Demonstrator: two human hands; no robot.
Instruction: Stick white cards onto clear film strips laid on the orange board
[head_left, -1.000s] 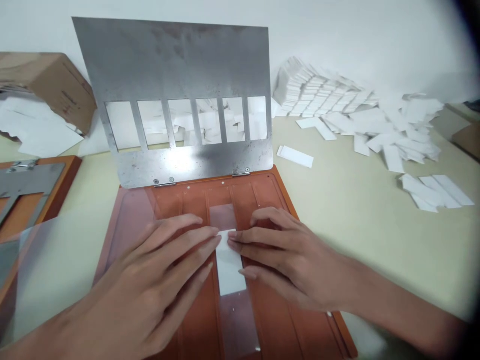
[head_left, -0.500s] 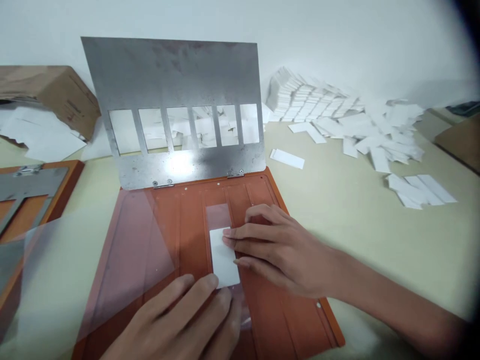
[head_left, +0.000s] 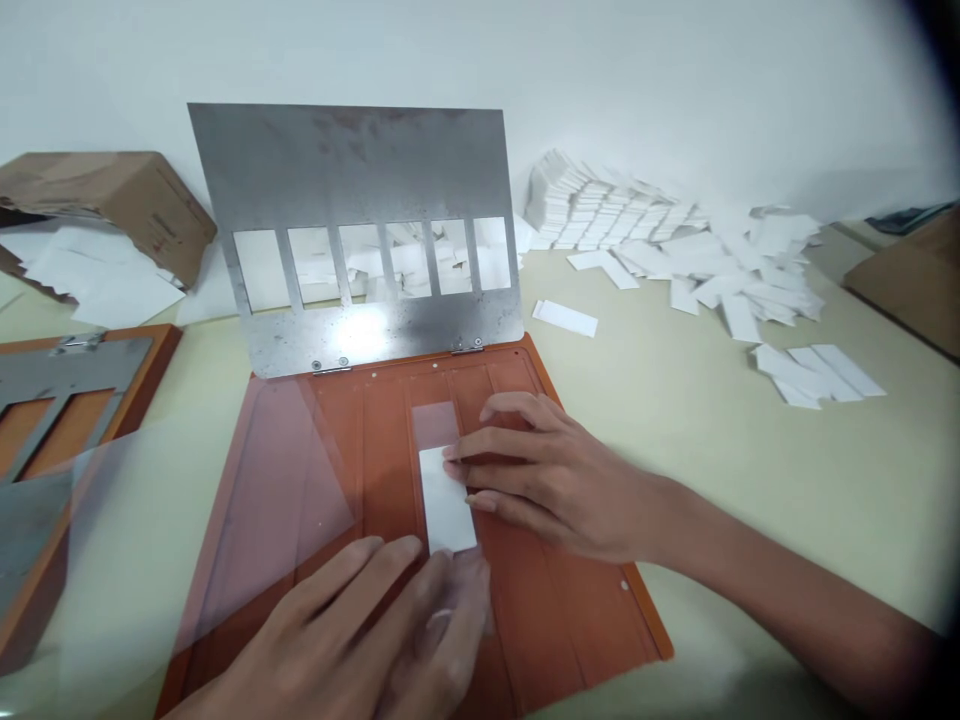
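A white card lies on a narrow strip of clear film in a shallow channel of the orange-brown board. My right hand reaches in from the right, its fingertips pressing the card's right edge. At the card's near end is my left hand, fingers bent. The lower end of the film is lifted there and looks pinched between its thumb and fingers, partly hidden. Hinged to the board's far edge, a metal plate with a row of rectangular cut-outs stands upright.
A larger clear sheet overlaps the board's left side. Another metal-topped frame lies at the left, below an open cardboard box of white paper. Stacked white cards and loose cards lie at the back right.
My left hand has shifted at the card's near end, and the film there is now raised by its fingers. My right hand stays on the card. The view has shifted slightly.
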